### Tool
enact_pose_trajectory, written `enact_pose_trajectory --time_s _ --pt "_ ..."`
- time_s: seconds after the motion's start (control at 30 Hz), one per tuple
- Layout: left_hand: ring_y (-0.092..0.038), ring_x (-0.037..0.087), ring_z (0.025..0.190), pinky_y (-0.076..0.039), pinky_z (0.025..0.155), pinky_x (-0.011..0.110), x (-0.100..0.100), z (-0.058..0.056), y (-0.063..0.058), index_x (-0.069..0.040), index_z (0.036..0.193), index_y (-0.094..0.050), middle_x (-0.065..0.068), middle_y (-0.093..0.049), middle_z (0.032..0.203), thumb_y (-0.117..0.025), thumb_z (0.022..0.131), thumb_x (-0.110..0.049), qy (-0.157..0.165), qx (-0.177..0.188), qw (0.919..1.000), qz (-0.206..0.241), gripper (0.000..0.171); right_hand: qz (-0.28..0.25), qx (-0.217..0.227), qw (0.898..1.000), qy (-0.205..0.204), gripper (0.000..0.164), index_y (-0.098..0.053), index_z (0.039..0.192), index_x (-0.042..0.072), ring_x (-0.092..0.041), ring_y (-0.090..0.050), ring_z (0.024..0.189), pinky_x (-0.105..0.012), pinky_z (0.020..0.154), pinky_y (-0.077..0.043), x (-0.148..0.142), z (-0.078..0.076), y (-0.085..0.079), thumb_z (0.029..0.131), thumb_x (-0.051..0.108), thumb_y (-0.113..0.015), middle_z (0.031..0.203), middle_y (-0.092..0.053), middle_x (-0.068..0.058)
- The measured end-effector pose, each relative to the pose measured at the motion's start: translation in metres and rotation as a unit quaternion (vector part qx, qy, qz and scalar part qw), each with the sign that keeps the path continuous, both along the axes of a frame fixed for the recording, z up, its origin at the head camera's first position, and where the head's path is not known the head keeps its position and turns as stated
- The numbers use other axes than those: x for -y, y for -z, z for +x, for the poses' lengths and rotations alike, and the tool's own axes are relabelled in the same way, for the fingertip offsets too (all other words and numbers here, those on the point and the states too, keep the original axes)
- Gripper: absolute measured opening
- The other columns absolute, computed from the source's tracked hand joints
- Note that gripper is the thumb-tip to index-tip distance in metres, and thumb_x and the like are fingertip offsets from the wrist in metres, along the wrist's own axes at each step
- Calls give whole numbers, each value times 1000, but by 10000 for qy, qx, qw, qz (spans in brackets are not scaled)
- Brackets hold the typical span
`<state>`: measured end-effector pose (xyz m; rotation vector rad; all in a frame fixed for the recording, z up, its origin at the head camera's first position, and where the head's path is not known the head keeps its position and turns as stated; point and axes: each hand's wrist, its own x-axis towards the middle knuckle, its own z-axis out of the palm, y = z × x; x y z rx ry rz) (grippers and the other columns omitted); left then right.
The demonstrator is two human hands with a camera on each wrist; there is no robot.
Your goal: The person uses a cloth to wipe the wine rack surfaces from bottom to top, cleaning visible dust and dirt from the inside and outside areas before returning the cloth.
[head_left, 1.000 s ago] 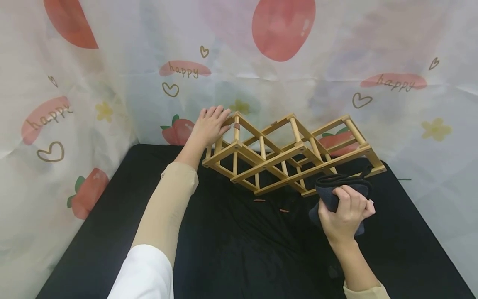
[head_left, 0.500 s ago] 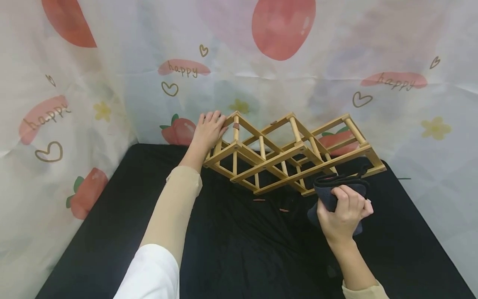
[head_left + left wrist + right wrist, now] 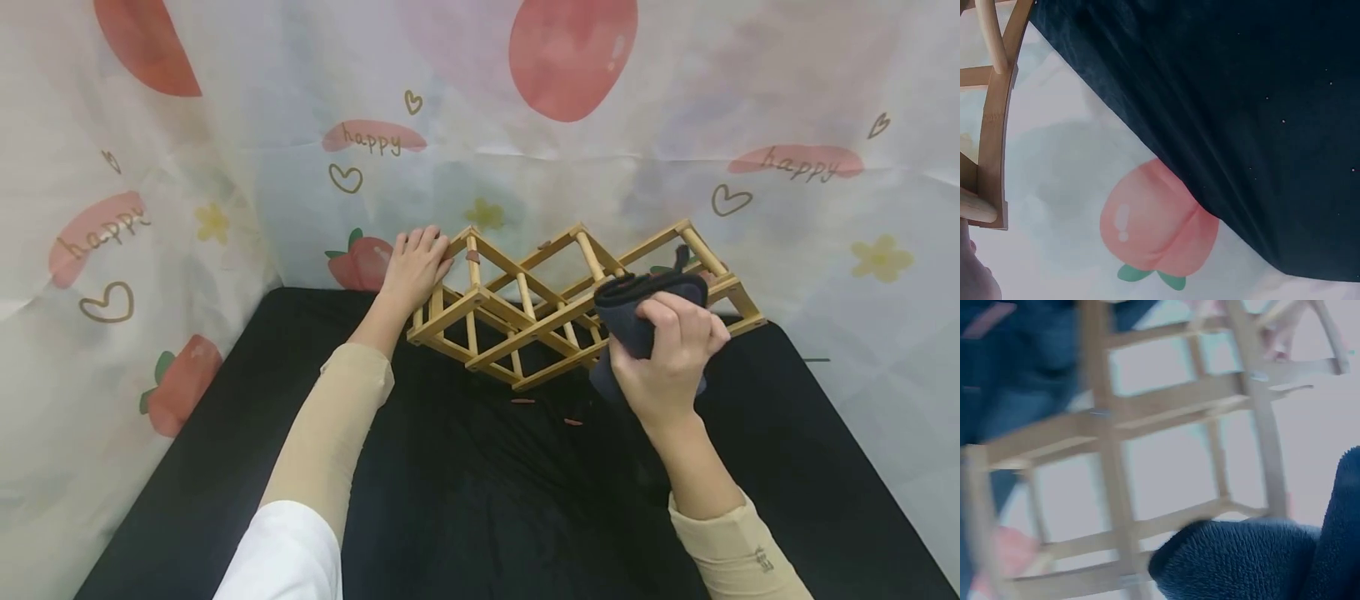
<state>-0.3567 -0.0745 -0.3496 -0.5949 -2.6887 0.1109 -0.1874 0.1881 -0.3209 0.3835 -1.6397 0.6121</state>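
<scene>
A light wooden folding rack [image 3: 501, 312] made of crossed slats and round dowels stands at the table's back. Against its left upper end rests my left hand [image 3: 414, 271], fingers fairly straight over the corner. In the left wrist view the rack's end [image 3: 994, 125] shows at the left edge, the hand below it. My right hand [image 3: 667, 362] grips a folded dark blue towel [image 3: 626, 321] in front of the rack's right half, overlapping it in the head view. In the right wrist view the towel's nap [image 3: 1241, 559] lies close to the blurred slats. Small brown bits [image 3: 472, 257] cling to the rack.
Two small brown slivers [image 3: 522, 401] lie on the black tablecloth [image 3: 480, 492] in front of the rack. A printed curtain [image 3: 262, 100] with fruit and "happy" lettering hangs right behind the table and along its sides.
My right hand has lifted the towel up and leftward from the rack's lower right to the slats. The rack's right end has shifted slightly left. My left hand stays on the left end.
</scene>
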Motion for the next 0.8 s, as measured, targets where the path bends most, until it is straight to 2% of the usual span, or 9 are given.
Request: enact_pose_trajectory --time_s 0.17,0.33,0.47,0.67,0.8 --pt "-33 28 110 -25 90 42 1 0 0 -12 113 -41 10 -34 125 -39 97 -37 -28 279 9991 313 30 870 629 9927 -557 25 -53 90 0 -36 -46 92 -53 81 -18 20 -21 -37 69 -6 -67 97 -56 -18" --pt "-31 28 113 -23 93 43 5 -2 -1 -15 117 -38 9 -31 126 -33 98 -42 -17 612 9977 289 33 1807 1366 9707 -808 27 -54 97 2 -34 -46 95 -52 84 -21 38 -47 -59 72 -3 -66 101 -56 -15" --pt "-31 29 116 -22 94 45 12 -3 -2 -16 119 -37 9 -32 125 -30 98 -43 48 645 9978 -110 35 2170 1979 9512 -944 28 -55 99 3 -32 -46 94 -50 85 -21 50 -67 -64 74 0 -68 102 -56 -13" --pt "-34 28 115 -23 96 46 26 -4 -1 -17 116 -38 9 -34 120 -31 97 -44 21 410 9962 -773 34 2189 2589 9369 -855 28 -56 104 4 -30 -46 97 -48 87 -21 62 -90 -65 78 3 -67 106 -55 -12" --pt "-36 28 113 -24 96 46 30 -4 3 -16 113 -39 10 -36 117 -32 98 -41 37 239 9958 -885 30 2258 3111 9198 -793 29 -55 108 5 -30 -45 102 -48 90 -22 68 -100 -63 81 7 -65 111 -53 -12"
